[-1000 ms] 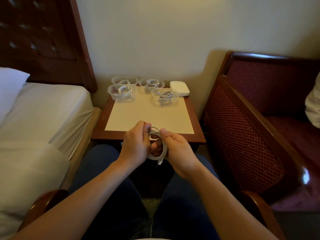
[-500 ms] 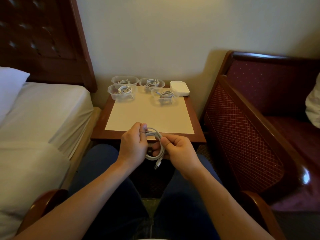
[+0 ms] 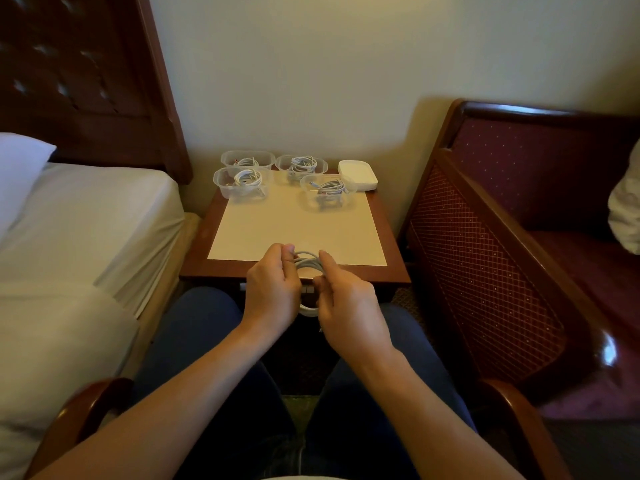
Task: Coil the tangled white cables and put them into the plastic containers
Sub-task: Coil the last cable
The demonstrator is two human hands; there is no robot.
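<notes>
Since a second ago, when it hung lower over the lap, white cable (image 3: 307, 263), coiled, has risen to the surface (image 3: 391, 268) near edge. Left hand (image 3: 272, 289) pinches the loops; right hand (image 3: 346, 306) grips the opposite side. Four plastic containers (image 3: 242, 183) already hold coils; this last one is near ready. Legible writing: none.

A wooden side table (image 3: 388, 271) with a cream top panel stands against the wall (image 3: 311, 64). A bed (image 3: 86, 220) with a white pillow (image 3: 17, 168) and dark headboard (image 3: 79, 81) lies left of the table. A red upholstered armchair (image 3: 519, 209) stands right of it.
</notes>
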